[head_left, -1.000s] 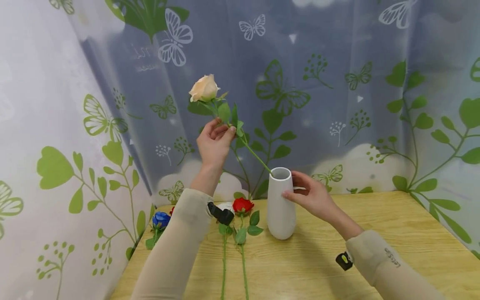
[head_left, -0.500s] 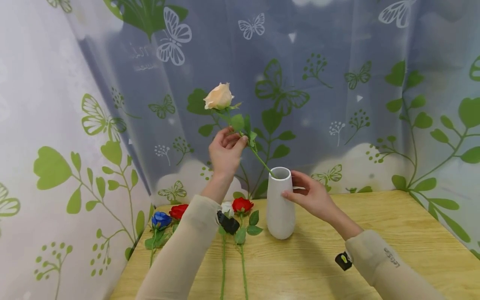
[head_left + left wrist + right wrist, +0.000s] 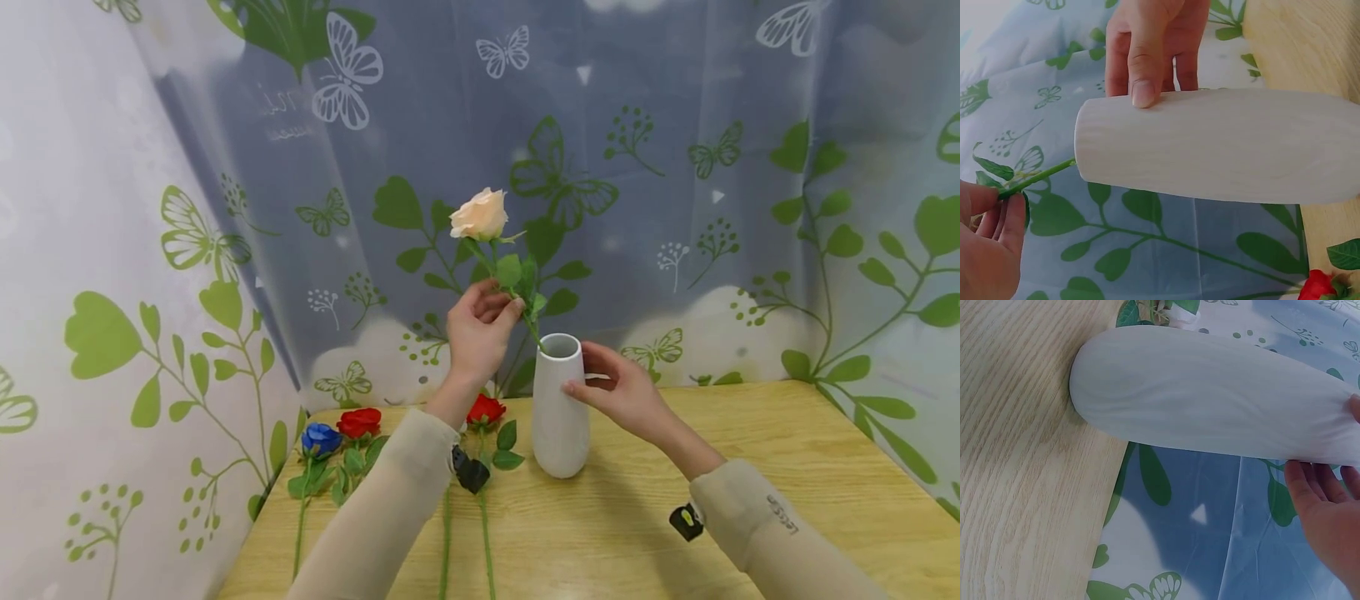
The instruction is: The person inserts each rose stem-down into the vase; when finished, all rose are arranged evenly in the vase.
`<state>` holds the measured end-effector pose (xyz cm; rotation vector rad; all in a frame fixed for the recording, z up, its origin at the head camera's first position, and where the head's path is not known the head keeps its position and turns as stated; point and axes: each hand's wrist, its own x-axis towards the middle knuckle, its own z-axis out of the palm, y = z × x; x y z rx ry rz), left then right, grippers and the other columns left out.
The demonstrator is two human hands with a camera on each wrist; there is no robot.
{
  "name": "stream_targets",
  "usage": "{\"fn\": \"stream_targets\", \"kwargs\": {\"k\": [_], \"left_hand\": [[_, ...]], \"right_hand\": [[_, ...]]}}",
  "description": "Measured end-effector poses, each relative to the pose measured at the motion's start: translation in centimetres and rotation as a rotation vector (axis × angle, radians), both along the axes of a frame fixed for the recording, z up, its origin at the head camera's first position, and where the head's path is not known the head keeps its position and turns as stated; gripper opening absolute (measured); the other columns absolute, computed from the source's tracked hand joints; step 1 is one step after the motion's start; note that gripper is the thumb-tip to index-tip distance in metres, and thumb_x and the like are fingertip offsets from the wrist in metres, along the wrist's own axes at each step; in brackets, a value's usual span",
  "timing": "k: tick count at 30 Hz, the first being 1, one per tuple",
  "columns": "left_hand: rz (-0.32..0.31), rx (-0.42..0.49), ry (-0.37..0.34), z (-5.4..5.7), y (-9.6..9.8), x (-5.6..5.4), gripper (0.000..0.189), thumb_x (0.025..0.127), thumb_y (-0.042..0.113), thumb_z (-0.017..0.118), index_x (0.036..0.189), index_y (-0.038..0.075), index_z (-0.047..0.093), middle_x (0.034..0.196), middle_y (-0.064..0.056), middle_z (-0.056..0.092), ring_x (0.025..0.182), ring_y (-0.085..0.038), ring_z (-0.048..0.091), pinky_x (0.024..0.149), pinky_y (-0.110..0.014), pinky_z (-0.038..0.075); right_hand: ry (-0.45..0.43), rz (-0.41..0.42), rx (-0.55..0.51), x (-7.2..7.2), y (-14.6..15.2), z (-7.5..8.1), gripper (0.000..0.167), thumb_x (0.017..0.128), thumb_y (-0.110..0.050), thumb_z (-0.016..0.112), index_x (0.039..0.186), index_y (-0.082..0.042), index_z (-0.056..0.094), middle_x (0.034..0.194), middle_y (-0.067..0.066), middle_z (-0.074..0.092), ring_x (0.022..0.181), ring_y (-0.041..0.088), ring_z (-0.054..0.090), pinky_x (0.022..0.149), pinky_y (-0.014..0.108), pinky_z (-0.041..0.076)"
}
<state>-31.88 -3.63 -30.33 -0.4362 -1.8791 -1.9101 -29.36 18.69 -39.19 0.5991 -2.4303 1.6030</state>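
Note:
A cream rose tilts left above the white vase. My left hand pinches its green stem just under the leaves, and the stem's lower end passes into the vase's mouth. In the left wrist view the stem enters at the rim; the part inside is hidden. The vase stands upright on the table. My right hand holds it near the top, thumb on the front and fingers round the far side. The right wrist view shows those fingers against the vase wall.
On the wooden table left of the vase lie a blue rose, a red rose and another red rose. A white rose shows behind the vase in the right wrist view. A printed curtain hangs behind the table.
My left hand has moved right and down with the cream rose, bringing the stem more upright and deeper into the vase. My right hand and the vase have stayed in place.

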Motion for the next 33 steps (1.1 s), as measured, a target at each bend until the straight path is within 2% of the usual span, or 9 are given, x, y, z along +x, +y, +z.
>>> {"fn": "stream_targets", "kwargs": {"k": [7,10,15,20,27,33], "left_hand": [[0.012,0.011,0.091,0.0,0.7,0.3,0.033,0.092,-0.004,0.076,0.124,-0.007,0.067,0.104,-0.029,0.075,0.093,-0.041,0.077,0.080,-0.025,0.064],[0.011,-0.050,0.091,-0.2,1.1,0.4,0.034,0.093,-0.002,0.077,0.126,-0.005,0.067,0.104,-0.027,0.076,0.095,-0.039,0.077,0.083,-0.030,0.065],[-0.005,-0.213,0.032,-1.0,1.2,0.7,0.037,0.095,0.005,0.077,0.130,-0.002,0.068,0.107,-0.021,0.079,0.100,-0.035,0.077,0.090,-0.038,0.065],[-0.012,-0.318,-0.008,-1.8,1.2,0.8,0.032,0.097,0.013,0.077,0.127,0.003,0.072,0.107,-0.016,0.081,0.100,-0.030,0.078,0.089,-0.041,0.065],[-0.041,-0.397,0.011,-2.4,0.8,0.9,0.024,0.096,0.014,0.078,0.119,0.005,0.077,0.105,-0.013,0.081,0.097,-0.028,0.078,0.087,-0.039,0.065],[-0.061,-0.409,-0.019,-2.9,0.4,1.1,0.029,0.098,0.019,0.077,0.125,0.008,0.077,0.116,-0.011,0.080,0.104,-0.026,0.078,0.090,-0.037,0.065]], "right_hand": [[0.002,-0.008,0.013,-0.1,-0.1,0.2,0.074,0.098,-0.025,0.078,0.160,-0.005,0.042,0.148,0.021,0.059,0.131,0.039,0.063,0.105,0.045,0.059],[0.000,-0.009,0.008,-0.1,-0.1,0.2,0.074,0.098,-0.025,0.078,0.160,-0.005,0.042,0.148,0.022,0.059,0.131,0.039,0.063,0.105,0.045,0.059],[-0.009,-0.006,0.006,0.0,-0.1,0.1,0.074,0.099,-0.026,0.077,0.160,-0.005,0.041,0.149,0.021,0.058,0.133,0.039,0.062,0.106,0.046,0.058],[-0.004,0.000,0.013,0.1,0.0,0.0,0.073,0.100,-0.026,0.076,0.161,-0.006,0.041,0.149,0.020,0.058,0.134,0.038,0.061,0.107,0.048,0.057],[-0.004,-0.007,0.031,0.2,0.0,0.1,0.075,0.100,-0.028,0.075,0.161,-0.005,0.039,0.150,0.021,0.058,0.134,0.039,0.061,0.106,0.045,0.058],[0.008,-0.001,0.023,0.2,-0.1,0.1,0.072,0.099,-0.027,0.076,0.160,-0.005,0.042,0.148,0.021,0.059,0.134,0.038,0.060,0.106,0.049,0.058]]}}
